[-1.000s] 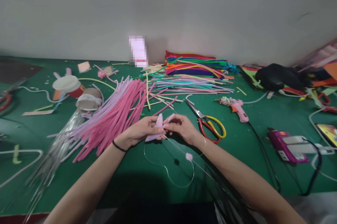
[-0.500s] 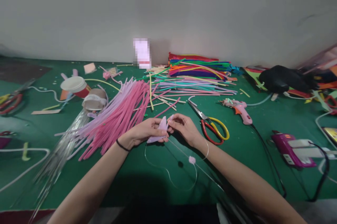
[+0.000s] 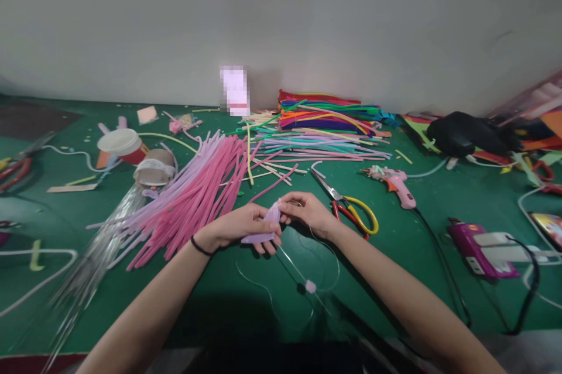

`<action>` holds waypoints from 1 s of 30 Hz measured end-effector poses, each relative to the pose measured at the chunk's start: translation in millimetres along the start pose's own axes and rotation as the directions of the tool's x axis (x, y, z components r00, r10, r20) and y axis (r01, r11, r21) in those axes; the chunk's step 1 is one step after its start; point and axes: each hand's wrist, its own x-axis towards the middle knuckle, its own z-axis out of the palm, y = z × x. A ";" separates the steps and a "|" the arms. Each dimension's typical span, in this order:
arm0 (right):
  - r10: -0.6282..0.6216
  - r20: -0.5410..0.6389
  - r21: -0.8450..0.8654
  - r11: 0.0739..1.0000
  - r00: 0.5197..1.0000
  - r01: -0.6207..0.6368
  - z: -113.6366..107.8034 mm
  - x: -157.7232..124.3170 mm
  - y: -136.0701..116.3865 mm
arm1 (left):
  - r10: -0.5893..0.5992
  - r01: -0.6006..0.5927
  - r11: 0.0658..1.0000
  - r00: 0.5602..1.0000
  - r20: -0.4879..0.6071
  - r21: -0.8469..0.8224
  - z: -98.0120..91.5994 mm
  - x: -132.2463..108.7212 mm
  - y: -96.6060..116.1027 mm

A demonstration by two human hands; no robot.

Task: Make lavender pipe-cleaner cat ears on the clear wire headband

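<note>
My left hand [image 3: 246, 226] is closed on a lilac pipe-cleaner piece [image 3: 259, 238], fanned wide at its lower left and narrowing towards its upper tip. At that tip the fingers of my right hand [image 3: 305, 210] are pinched together, also with a thin clear thread that loops down below the hands. A straight, pale wire [image 3: 292, 264] runs down to the right from under my left hand. On the wire sits a small pale pink bead-like tuft [image 3: 310, 286]. Scissors [image 3: 346, 204] with red and yellow handles lie beside my right hand.
Loose pink and lilac pipe cleaners [image 3: 193, 204] fan out at left, near a bundle of silvery wires [image 3: 96, 251]. Multicoloured pipe cleaners [image 3: 329, 116] are stacked against the wall. A pink glue gun [image 3: 397, 184], its cord and a purple power strip [image 3: 478, 251] lie at right.
The lilac piece has tilted to the right, its tip now between my right fingers. The hanging wire and its pink tuft have swung down and left.
</note>
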 end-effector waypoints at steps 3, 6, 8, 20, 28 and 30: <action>0.023 -0.021 0.059 0.998 1.000 -0.021 -2.0 0.1 1.2 | 0.003 -0.003 1.000 1.000 0.012 0.000 0.1 0.6 -0.7; 0.079 -0.016 0.119 0.990 0.997 -0.076 -5.7 -1.3 -0.8 | -0.002 0.002 1.000 1.000 0.006 0.026 0.9 0.9 -0.7; 0.129 0.014 0.161 0.978 0.991 -0.130 -8.4 -3.3 -5.3 | -0.009 0.009 0.999 1.000 -0.001 0.047 1.0 0.8 -1.0; 0.149 -0.088 0.030 0.989 0.985 -0.147 -2.2 -9.0 -13.4 | 0.033 -0.030 0.995 0.999 -0.027 0.096 9.9 2.5 -2.0; -0.002 -0.130 -0.099 0.995 0.992 -0.011 0.3 -6.8 -8.7 | 0.104 -0.111 0.993 0.973 -0.206 -0.026 15.9 9.5 -2.4; 0.024 -0.150 -0.112 0.993 0.988 -0.041 1.0 -7.1 -8.9 | 0.111 -0.117 0.993 0.973 -0.202 -0.017 13.9 10.3 -3.7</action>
